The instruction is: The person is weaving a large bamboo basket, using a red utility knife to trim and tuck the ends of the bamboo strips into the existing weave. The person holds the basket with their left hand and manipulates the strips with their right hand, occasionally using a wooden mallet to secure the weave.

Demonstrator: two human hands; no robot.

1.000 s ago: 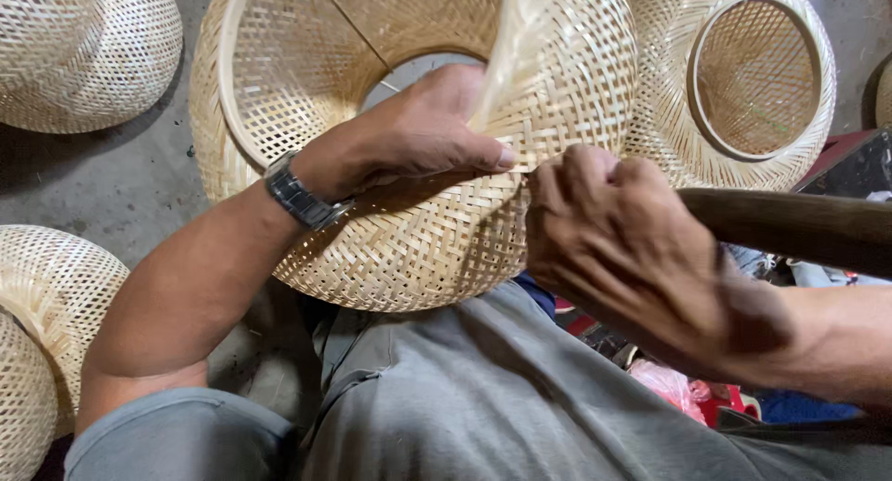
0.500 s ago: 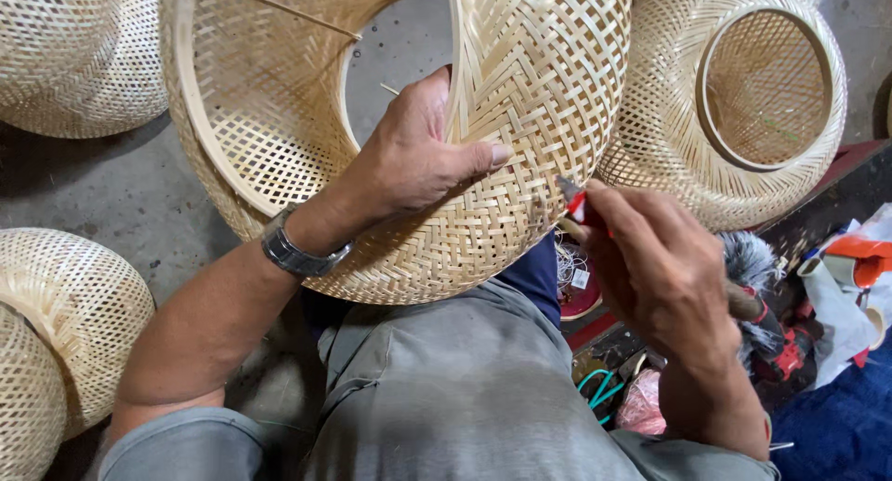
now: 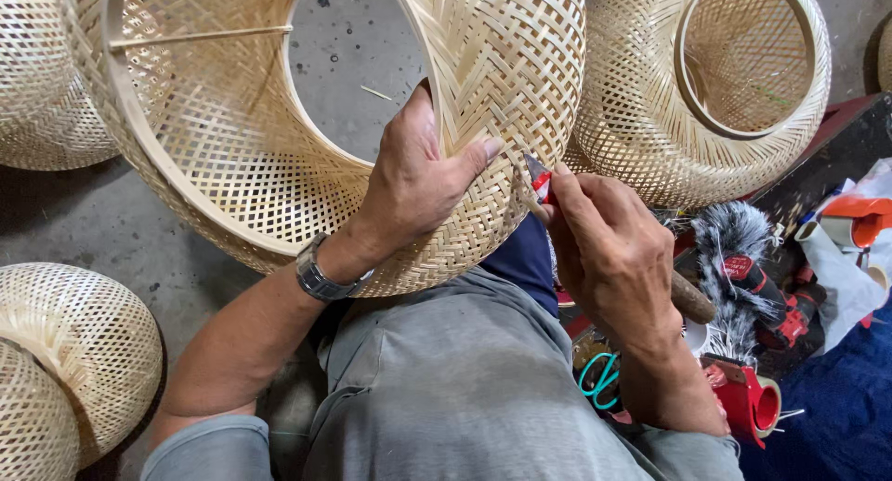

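Note:
A large woven bamboo shade [image 3: 232, 156] rests on my lap, its open ring facing up. My left hand [image 3: 413, 188], with a metal watch at the wrist, grips the shade's edge, thumb pressed on the outer weave. My right hand [image 3: 609, 249] is closed around a small red-handled cutter [image 3: 539, 179], whose tip touches the weave just right of my left thumb. Most of the cutter is hidden inside my fingers.
Another woven shade [image 3: 715, 81] stands at the upper right, one [image 3: 65, 351] at the lower left and one [image 3: 37, 72] at the upper left. Red tape dispensers [image 3: 748, 402], a feathery brush [image 3: 729, 239] and cloths crowd the right side. The floor is grey concrete [image 3: 111, 239].
The big shade has come lower and closer on my lap. My right hand, bare a second ago, now holds the red cutter and has brought it up against the weave.

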